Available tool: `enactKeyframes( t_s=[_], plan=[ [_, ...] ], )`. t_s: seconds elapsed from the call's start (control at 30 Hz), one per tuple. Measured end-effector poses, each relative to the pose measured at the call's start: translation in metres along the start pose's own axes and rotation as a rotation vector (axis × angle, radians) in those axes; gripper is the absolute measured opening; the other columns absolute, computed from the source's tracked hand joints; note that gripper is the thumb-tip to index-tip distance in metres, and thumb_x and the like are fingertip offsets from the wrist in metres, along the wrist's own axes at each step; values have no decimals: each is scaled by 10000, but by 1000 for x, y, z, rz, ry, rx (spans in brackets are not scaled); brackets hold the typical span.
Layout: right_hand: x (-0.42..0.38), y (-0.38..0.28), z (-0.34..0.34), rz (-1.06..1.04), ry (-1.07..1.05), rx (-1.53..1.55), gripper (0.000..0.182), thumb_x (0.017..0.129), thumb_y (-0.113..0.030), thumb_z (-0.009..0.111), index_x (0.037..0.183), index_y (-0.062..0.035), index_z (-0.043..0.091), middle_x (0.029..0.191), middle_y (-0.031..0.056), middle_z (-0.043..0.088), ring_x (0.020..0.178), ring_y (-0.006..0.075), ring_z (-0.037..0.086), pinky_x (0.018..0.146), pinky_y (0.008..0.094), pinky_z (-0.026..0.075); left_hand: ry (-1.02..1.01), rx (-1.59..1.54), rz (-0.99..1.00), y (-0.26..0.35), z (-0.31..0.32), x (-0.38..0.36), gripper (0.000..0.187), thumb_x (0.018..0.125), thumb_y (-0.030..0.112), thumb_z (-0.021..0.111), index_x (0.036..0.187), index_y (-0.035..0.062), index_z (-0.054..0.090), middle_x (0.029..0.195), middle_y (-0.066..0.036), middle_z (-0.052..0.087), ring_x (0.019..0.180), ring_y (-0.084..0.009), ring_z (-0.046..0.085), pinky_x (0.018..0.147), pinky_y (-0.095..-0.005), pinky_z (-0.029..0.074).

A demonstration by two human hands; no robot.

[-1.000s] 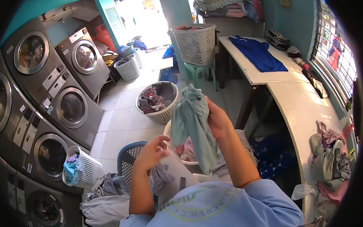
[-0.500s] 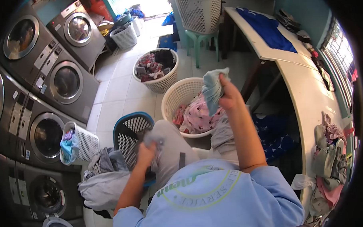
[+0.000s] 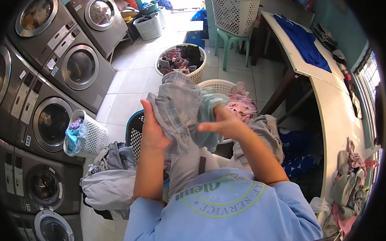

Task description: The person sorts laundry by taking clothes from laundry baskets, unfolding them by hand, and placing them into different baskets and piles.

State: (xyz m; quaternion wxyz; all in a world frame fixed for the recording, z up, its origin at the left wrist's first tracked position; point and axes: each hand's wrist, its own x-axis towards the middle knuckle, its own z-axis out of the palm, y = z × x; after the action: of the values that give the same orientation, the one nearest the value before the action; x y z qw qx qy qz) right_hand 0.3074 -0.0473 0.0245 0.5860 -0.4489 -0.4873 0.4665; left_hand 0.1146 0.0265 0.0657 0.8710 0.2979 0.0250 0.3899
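Note:
In front of my lap, my left hand (image 3: 154, 132) holds a grey plaid garment (image 3: 177, 104) by its left side, thumb up and the other fingers hidden behind the fabric. My right hand (image 3: 227, 122) has a pale teal cloth (image 3: 209, 109), pressed up against the plaid one; its thumb points left and its fingers are partly covered. Both cloths are a little blurred. Just behind them stands a cream basket (image 3: 215, 82) with pink printed clothing (image 3: 242, 105) in it. Grey clothing (image 3: 263, 135) lies over my right thigh.
A blue-rimmed dark basket (image 3: 135, 126) and a heap of grey clothes (image 3: 110, 183) are at my left. Stacked dryers (image 3: 52, 121) line the left wall. Another full basket (image 3: 202, 71) stands ahead. A long table (image 3: 332, 98) runs along the right.
My left hand has risen from beside my knee with the grey plaid garment. My right hand has come down and left with the teal cloth, bringing the two together. The view has shifted slightly.

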Motion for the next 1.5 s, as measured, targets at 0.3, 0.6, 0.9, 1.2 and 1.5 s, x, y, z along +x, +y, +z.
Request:
enactKeyframes(
  t_s=[0.3,0.6,0.9,1.2,1.5],
  plan=[
    [13,-1,-23,74,274,75,311,922,-111,568,1223,-41,530,1083,28,619,985,119,566,883,288,452,271,489,199,16,-34,13,389,943,293,541,1226,26,529,1110,-83,625,1014,-213,600,841,-357,510],
    [44,12,-73,-221,514,277,281,969,-140,492,1235,-54,506,1171,66,585,1062,178,568,938,317,449,805,656,-229,22,-250,-58,233,924,237,574,1106,93,587,968,-38,637,833,-167,616,704,-323,525],
    [57,142,-97,657,538,-31,512,898,-315,617,1309,-55,458,1280,65,506,1111,169,494,850,392,436,1341,784,-532,-104,-509,-177,295,857,310,595,1068,108,638,799,-69,617,700,-232,593,570,-422,491],
    [77,116,-5,554,189,-351,499,899,-253,623,1333,-73,454,1238,54,522,1047,111,478,792,303,402,1265,1321,-555,-139,-501,-158,401,877,352,497,1005,12,667,984,-198,664,999,-303,627,825,-414,484],
    [68,162,52,375,-237,-496,592,807,-91,669,1346,-77,426,1342,110,452,1211,255,455,974,356,405,276,926,307,-55,-184,-51,197,919,123,513,982,-5,649,1125,-169,609,1038,-276,581,894,-342,445]
  ],
)
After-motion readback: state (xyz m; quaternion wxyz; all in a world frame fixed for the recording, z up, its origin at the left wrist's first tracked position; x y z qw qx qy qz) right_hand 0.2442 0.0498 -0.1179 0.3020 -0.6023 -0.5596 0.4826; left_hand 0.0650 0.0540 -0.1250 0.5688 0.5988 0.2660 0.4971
